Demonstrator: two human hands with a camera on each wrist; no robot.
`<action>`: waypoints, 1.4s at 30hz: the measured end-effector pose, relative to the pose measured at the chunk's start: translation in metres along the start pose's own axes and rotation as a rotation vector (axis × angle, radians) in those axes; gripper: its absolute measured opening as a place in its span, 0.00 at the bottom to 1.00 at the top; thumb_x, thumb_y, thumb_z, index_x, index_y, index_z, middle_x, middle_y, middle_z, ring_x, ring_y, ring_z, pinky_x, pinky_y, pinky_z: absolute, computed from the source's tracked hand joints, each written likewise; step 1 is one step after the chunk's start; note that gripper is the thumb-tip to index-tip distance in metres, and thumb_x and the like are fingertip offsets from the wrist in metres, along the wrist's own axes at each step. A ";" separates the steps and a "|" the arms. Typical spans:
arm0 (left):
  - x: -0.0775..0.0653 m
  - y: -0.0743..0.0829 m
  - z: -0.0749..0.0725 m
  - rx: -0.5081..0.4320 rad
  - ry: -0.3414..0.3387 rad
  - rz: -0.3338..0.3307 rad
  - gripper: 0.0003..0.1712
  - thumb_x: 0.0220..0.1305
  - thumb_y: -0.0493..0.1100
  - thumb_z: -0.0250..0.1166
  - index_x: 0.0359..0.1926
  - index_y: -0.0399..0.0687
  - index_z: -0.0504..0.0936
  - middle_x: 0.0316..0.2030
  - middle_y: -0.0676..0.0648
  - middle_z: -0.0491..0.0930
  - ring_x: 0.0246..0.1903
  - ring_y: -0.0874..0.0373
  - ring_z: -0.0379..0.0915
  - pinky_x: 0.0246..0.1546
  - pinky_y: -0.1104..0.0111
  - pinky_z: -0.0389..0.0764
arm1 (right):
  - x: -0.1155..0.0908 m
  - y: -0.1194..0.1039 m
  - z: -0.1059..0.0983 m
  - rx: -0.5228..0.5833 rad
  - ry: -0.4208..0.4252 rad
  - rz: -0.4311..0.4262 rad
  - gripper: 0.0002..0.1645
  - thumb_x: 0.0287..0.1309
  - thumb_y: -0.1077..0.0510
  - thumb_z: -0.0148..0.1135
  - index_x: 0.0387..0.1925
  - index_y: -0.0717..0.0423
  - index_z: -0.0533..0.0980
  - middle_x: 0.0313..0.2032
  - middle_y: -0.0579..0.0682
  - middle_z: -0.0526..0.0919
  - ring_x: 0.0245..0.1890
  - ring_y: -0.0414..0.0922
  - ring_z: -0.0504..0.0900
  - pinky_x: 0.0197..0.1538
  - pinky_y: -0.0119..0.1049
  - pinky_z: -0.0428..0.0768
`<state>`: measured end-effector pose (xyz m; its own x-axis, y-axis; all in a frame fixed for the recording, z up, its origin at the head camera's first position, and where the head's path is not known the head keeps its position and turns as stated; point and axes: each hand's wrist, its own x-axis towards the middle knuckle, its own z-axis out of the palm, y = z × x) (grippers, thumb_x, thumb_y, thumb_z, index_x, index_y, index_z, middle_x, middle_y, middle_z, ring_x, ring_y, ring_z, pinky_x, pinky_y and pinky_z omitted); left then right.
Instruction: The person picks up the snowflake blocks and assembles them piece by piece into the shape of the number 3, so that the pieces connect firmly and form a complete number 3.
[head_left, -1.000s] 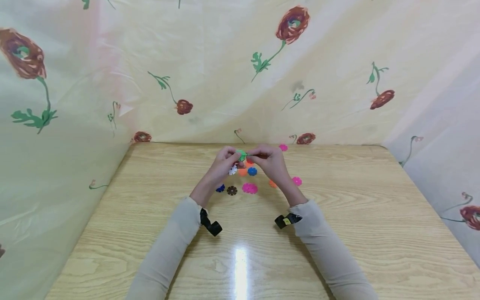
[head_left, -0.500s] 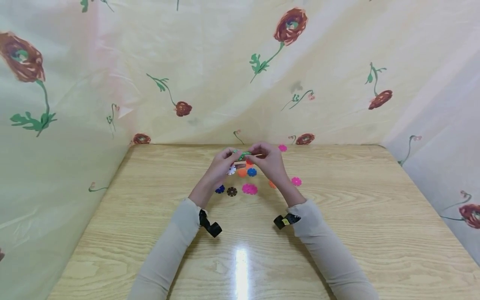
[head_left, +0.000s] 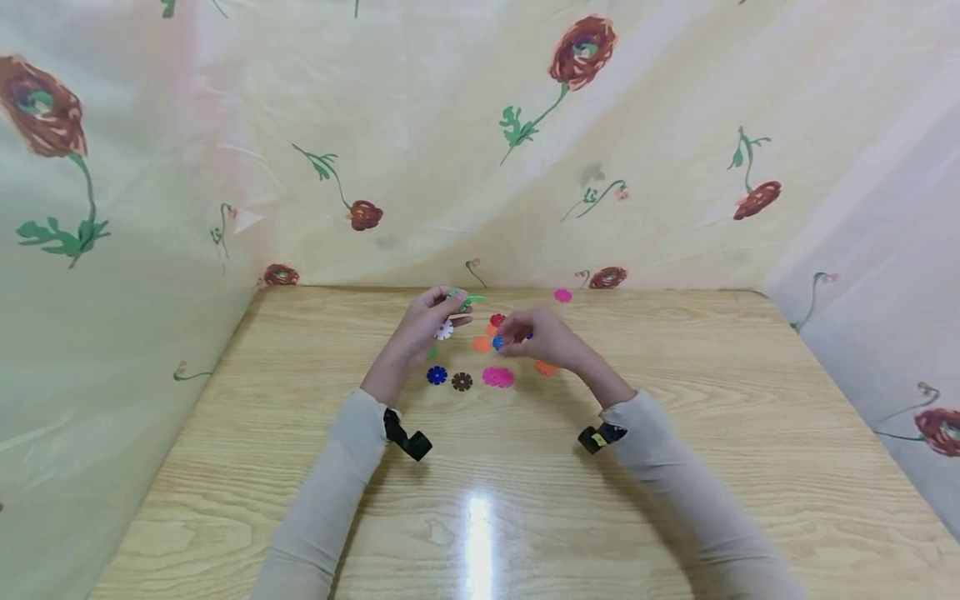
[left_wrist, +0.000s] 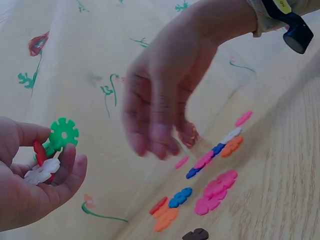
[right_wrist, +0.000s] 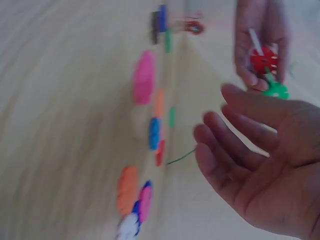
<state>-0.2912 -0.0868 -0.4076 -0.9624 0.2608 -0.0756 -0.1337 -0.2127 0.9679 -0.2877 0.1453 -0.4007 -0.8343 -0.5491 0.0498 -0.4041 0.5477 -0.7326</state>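
Observation:
My left hand (head_left: 420, 327) pinches a small cluster of joined flower-shaped plastic discs above the table. In the left wrist view, the cluster has a green disc (left_wrist: 65, 134) at its outer end, a red disc (left_wrist: 39, 151) and a white disc (left_wrist: 42, 172). Nothing is between the fingers of my right hand (head_left: 547, 340), which hovers with loosely bent fingers over the loose discs. Its fingertips overlap a light blue disc (head_left: 498, 342) in the head view. In the right wrist view, its palm and parted fingers show in front of the left hand.
Loose discs lie on the wooden table (head_left: 300, 467): dark blue (head_left: 437, 375), brown (head_left: 462, 381), overlapping pink ones (head_left: 498, 377), orange (head_left: 546, 367), red (head_left: 497, 319) and a far pink one (head_left: 562, 295). A flowered cloth (head_left: 450, 150) hangs behind the table.
Both hands were together at the green discs. The right hand has let go and moved right and nearer, over the loose discs; the left has shifted left with the cluster.

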 end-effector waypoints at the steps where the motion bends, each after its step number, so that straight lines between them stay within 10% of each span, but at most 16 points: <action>1: 0.000 0.001 -0.001 0.004 -0.001 -0.004 0.08 0.77 0.43 0.58 0.47 0.42 0.75 0.45 0.49 0.74 0.48 0.55 0.80 0.70 0.52 0.72 | -0.001 0.003 0.001 -0.017 -0.050 0.007 0.13 0.58 0.66 0.72 0.46 0.66 0.83 0.37 0.57 0.87 0.38 0.47 0.83 0.44 0.35 0.83; 8: 0.002 -0.001 -0.006 0.037 -0.023 -0.012 0.08 0.77 0.42 0.57 0.48 0.41 0.76 0.45 0.49 0.75 0.48 0.57 0.78 0.69 0.52 0.74 | -0.004 0.018 0.012 -0.097 -0.216 0.055 0.13 0.59 0.64 0.72 0.46 0.61 0.84 0.34 0.51 0.86 0.36 0.42 0.81 0.43 0.34 0.82; 20: 0.001 -0.003 -0.007 0.082 -0.107 -0.037 0.06 0.77 0.40 0.58 0.44 0.41 0.76 0.39 0.50 0.77 0.51 0.48 0.77 0.70 0.47 0.71 | -0.003 0.016 0.022 -0.188 -0.194 0.089 0.07 0.57 0.62 0.74 0.38 0.56 0.86 0.33 0.49 0.86 0.36 0.43 0.80 0.42 0.34 0.81; 27: 0.000 -0.004 -0.006 0.068 -0.123 -0.036 0.05 0.77 0.39 0.57 0.45 0.41 0.75 0.40 0.49 0.76 0.42 0.59 0.78 0.72 0.43 0.67 | -0.003 0.024 0.016 -0.093 -0.124 0.122 0.05 0.55 0.69 0.70 0.31 0.57 0.83 0.31 0.51 0.85 0.32 0.42 0.77 0.37 0.33 0.78; 38: 0.000 -0.003 -0.006 0.087 -0.129 -0.034 0.08 0.77 0.40 0.57 0.48 0.39 0.75 0.41 0.49 0.76 0.43 0.59 0.78 0.71 0.44 0.68 | -0.004 0.006 -0.014 0.195 0.112 0.186 0.11 0.64 0.65 0.67 0.47 0.64 0.84 0.36 0.59 0.87 0.41 0.62 0.86 0.43 0.47 0.87; 42: 0.000 -0.003 -0.005 0.092 -0.128 -0.034 0.09 0.77 0.40 0.57 0.50 0.38 0.75 0.41 0.49 0.76 0.43 0.59 0.78 0.71 0.45 0.69 | -0.002 -0.001 -0.017 0.295 0.202 0.197 0.13 0.64 0.63 0.69 0.49 0.65 0.84 0.37 0.59 0.89 0.39 0.56 0.89 0.45 0.46 0.88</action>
<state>-0.2919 -0.0914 -0.4114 -0.9188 0.3859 -0.0835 -0.1382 -0.1164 0.9835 -0.2920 0.1567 -0.3886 -0.9539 -0.3001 -0.0002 -0.1285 0.4091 -0.9034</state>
